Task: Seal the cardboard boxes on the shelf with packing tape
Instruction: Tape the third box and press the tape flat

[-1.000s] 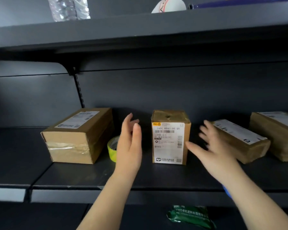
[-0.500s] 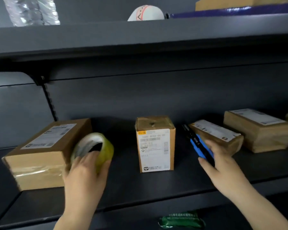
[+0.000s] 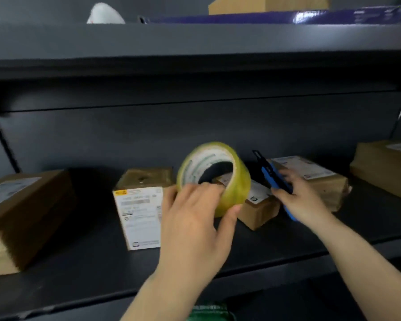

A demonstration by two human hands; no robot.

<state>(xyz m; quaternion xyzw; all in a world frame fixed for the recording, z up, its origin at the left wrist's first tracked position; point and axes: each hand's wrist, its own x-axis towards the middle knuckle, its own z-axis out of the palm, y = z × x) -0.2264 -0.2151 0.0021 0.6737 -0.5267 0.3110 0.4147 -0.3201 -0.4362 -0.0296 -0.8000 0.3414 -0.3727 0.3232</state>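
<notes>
While cardboard boxes [image 3: 144, 205] sit on dark metal shelf [image 3: 79, 262], left hand [image 3: 195, 228] grips tape roll [image 3: 214, 177], right hand [image 3: 303, 200] holds blue cutter [image 3: 272, 177]

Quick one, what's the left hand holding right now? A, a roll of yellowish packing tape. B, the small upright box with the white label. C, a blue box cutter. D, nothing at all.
A: the left hand grips the tape roll, lifted in front of the boxes, while the right hand has the blue cutter.
</notes>
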